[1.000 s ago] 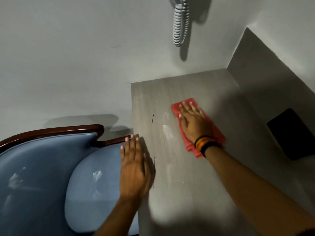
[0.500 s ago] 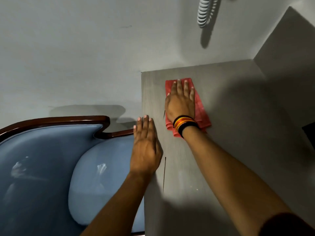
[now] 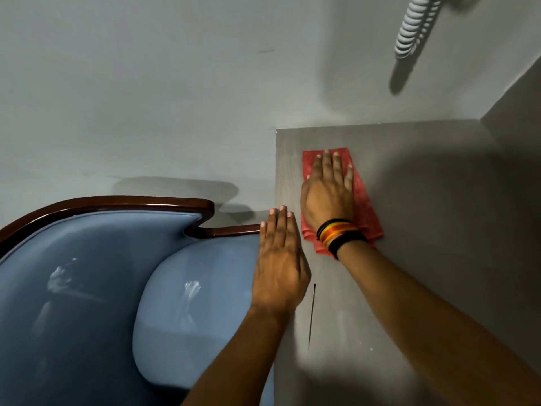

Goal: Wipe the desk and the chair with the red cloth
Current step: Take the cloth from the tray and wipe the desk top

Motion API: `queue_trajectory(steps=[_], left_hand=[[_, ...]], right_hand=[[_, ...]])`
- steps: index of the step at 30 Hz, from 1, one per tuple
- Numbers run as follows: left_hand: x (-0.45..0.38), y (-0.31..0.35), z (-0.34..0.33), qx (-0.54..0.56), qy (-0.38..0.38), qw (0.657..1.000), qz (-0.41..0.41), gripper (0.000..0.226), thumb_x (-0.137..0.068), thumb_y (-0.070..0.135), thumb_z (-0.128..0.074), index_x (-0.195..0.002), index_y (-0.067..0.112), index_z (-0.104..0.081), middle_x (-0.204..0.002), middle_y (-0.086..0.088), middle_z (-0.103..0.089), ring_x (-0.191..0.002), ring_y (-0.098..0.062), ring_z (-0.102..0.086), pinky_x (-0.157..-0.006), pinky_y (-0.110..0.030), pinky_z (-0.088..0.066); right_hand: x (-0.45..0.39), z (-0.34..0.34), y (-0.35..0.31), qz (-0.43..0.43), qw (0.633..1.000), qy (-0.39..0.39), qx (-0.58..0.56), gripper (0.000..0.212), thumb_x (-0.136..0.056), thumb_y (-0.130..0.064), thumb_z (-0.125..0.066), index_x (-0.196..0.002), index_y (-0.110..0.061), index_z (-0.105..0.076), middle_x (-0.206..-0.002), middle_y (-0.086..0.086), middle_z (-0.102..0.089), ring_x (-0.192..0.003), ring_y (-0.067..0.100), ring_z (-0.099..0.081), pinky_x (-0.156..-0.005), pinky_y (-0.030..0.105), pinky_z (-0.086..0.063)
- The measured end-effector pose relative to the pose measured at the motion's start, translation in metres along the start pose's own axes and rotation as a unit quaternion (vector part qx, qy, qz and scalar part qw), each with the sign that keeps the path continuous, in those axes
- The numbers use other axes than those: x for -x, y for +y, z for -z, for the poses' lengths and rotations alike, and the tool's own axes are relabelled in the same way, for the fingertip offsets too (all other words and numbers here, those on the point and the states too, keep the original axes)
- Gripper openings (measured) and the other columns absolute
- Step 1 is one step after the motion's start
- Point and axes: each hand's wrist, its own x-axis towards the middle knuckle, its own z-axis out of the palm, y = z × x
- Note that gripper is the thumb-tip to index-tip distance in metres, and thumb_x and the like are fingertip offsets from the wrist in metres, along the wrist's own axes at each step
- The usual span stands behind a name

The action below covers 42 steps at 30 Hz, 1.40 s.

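At the desk's (image 3: 424, 230) far left corner, the right hand (image 3: 328, 191) presses the cloth (image 3: 364, 206), fingers flat; the left hand (image 3: 279, 265) lies flat, empty, at the edge.

From my feed, the desk (image 3: 424, 230) lay bare across the right of the frame, open room for a sweep. My right hand (image 3: 328, 194) lay flat on the cloth (image 3: 366, 212) near the desk's upper left corner, and my left hand (image 3: 279, 259) lay flat along its left edge. The wall (image 3: 175, 83) closed off the top, a side panel (image 3: 518, 112) the upper right. The chair (image 3: 87, 288) crowded the lower left, touching the desk edge. A coiled cord (image 3: 412, 27) hung at upper right.
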Motion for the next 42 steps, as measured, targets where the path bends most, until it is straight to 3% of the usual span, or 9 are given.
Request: queue_trajectory(steps=[4,10,16,21,27,33,38,42], left_hand=[[-0.001,0.001,0.000,-0.010,0.001,1.000,0.006,0.071,-0.103,0.017,-0.030,-0.168,0.008,-0.003,-0.178,-0.009,0.005,-0.164,-0.020,0.015,-0.136,-0.041,0.002],[-0.002,0.002,0.002,0.006,0.005,1.000,0.005,0.069,-0.104,0.014,-0.033,-0.167,0.006,-0.006,-0.177,-0.011,0.002,-0.164,-0.022,0.013,-0.135,-0.040,0.005],[-0.003,0.002,0.004,0.015,0.012,1.000,0.014,0.070,-0.104,0.015,-0.033,-0.168,0.008,-0.005,-0.178,-0.009,0.003,-0.164,-0.021,0.014,-0.135,-0.040,0.004],[-0.001,0.003,0.009,0.034,0.016,0.999,0.021,0.068,-0.102,0.010,-0.037,-0.167,0.007,-0.015,-0.178,-0.009,-0.007,-0.165,-0.026,0.009,-0.135,-0.044,0.002],[-0.002,-0.011,0.020,-0.003,-0.011,1.000,-0.017,0.063,-0.106,0.015,-0.033,-0.167,0.008,-0.017,-0.177,-0.009,-0.013,-0.165,-0.029,0.005,-0.135,-0.045,0.003],[-0.002,-0.013,0.016,-0.023,-0.018,0.999,-0.025,0.064,-0.105,0.016,-0.029,-0.166,0.003,-0.015,-0.177,-0.014,-0.011,-0.165,-0.032,0.006,-0.135,-0.046,0.004],[-0.004,-0.016,0.015,-0.014,-0.030,0.999,-0.030,0.071,-0.099,0.014,-0.034,-0.166,0.000,-0.013,-0.176,-0.017,-0.011,-0.165,-0.034,0.006,-0.135,-0.047,0.005],[-0.005,-0.017,0.009,-0.022,-0.024,0.999,-0.030,0.068,-0.103,0.023,-0.027,-0.166,0.002,-0.013,-0.176,-0.017,-0.009,-0.165,-0.034,0.007,-0.135,-0.047,0.005]], right_hand=[[-0.046,0.011,-0.009,0.008,1.000,-0.015,-0.004,0.064,-0.103,-0.031,-0.032,-0.160,-0.004,-0.020,-0.170,0.014,-0.019,-0.159,0.030,-0.011,-0.128,0.055,-0.009],[0.006,0.001,-0.002,0.021,1.000,0.002,0.002,0.064,-0.100,-0.032,-0.033,-0.157,-0.005,-0.030,-0.166,0.015,-0.029,-0.157,0.030,-0.022,-0.127,0.059,-0.015],[-0.057,0.011,-0.005,0.021,1.000,-0.008,-0.014,0.061,-0.103,-0.030,-0.031,-0.160,-0.007,-0.024,-0.170,0.011,-0.021,-0.159,0.027,-0.013,-0.128,0.055,-0.010],[0.021,0.008,0.006,0.010,0.999,0.008,-0.032,0.062,-0.102,-0.031,-0.030,-0.159,-0.008,-0.028,-0.169,0.010,-0.025,-0.158,0.026,-0.017,-0.129,0.051,-0.011],[0.191,0.001,-0.008,-0.037,0.999,0.008,0.010,0.066,-0.102,-0.039,-0.016,-0.158,-0.008,-0.030,-0.166,0.014,-0.030,-0.156,0.029,-0.024,-0.127,0.054,-0.019],[0.140,0.012,-0.008,-0.059,0.998,-0.002,0.001,0.061,-0.104,-0.030,-0.028,-0.161,-0.010,-0.022,-0.170,0.010,-0.022,-0.159,0.026,-0.015,-0.128,0.053,-0.014],[0.239,-0.006,-0.020,-0.072,0.996,0.036,0.029,0.061,-0.104,-0.036,-0.019,-0.156,-0.007,-0.033,-0.163,0.015,-0.036,-0.153,0.030,-0.033,-0.125,0.054,-0.024],[0.176,0.007,-0.012,-0.055,0.998,0.016,-0.006,0.062,-0.103,-0.036,-0.022,-0.159,-0.010,-0.027,-0.168,0.010,-0.027,-0.158,0.027,-0.019,-0.128,0.055,-0.016]])
